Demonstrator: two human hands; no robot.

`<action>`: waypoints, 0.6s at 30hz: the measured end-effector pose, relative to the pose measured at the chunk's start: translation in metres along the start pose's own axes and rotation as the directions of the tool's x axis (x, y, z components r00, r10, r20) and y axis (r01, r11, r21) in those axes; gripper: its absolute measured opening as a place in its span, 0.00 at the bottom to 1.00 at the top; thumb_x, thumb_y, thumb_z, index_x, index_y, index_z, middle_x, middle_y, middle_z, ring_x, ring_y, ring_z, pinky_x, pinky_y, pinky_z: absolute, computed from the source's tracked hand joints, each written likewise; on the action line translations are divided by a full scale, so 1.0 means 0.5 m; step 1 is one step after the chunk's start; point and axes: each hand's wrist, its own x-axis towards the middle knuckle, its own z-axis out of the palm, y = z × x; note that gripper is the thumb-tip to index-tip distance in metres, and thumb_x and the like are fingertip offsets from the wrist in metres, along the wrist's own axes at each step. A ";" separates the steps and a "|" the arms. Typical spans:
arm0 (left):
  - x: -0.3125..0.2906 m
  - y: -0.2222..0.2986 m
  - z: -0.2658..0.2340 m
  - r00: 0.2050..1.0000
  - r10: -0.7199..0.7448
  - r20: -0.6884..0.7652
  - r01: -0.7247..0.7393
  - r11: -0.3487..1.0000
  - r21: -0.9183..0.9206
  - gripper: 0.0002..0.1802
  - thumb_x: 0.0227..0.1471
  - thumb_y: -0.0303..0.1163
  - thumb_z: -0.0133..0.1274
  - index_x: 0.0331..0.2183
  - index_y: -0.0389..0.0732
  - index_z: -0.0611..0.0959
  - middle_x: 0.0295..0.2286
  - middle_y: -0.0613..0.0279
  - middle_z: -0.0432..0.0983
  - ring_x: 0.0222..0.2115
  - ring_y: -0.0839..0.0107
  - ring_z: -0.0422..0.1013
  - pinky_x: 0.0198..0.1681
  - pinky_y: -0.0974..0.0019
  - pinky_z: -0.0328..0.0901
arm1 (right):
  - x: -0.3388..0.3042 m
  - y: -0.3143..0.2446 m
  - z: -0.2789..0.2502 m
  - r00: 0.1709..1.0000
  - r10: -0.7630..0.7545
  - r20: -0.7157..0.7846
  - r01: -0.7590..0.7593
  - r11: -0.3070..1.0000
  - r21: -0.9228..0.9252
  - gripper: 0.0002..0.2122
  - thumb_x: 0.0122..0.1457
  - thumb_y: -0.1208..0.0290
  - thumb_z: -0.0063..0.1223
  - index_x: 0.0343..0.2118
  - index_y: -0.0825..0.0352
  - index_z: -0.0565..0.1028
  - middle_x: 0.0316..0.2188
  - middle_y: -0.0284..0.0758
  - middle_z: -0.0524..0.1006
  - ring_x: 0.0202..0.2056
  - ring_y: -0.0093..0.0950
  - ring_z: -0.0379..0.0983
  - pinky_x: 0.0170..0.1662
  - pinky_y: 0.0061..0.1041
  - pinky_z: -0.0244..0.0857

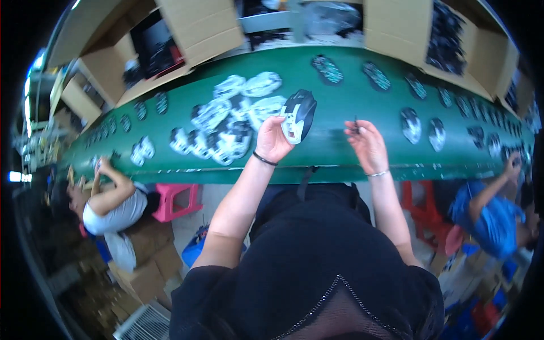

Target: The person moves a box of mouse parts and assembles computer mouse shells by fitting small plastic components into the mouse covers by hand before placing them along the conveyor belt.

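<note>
My left hand (273, 143) grips a black and white computer mouse (302, 112) by its white side, holding it tilted above the green work surface. Between the fingertips of my right hand (368, 148) is a thin dark piece (356, 123), too small to name. The two hands are apart, with a stretch of green surface between them. Just left of the held mouse lies a pile of mouse shells (226, 122), some in white and some partly black.
Dark mouse bases with green boards (327, 69) stand in a row along the far side. White-topped mice (411, 124) lie to the right. Open cardboard boxes (212, 28) line the back. Seated co-workers (116, 204) flank me, beside a pink stool (177, 198) and a red stool (422, 212).
</note>
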 end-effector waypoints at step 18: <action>-0.502 0.354 -0.120 0.790 0.603 0.106 -0.603 0.797 -0.036 0.41 0.40 0.30 0.56 0.56 0.49 0.55 0.51 0.42 0.56 0.50 0.48 0.59 0.49 0.49 0.60 | 0.300 0.368 0.674 0.746 0.402 0.531 0.224 0.600 -0.768 0.06 0.54 0.75 0.49 0.33 0.71 0.73 0.23 0.28 0.74 0.25 0.16 0.69 0.27 0.16 0.63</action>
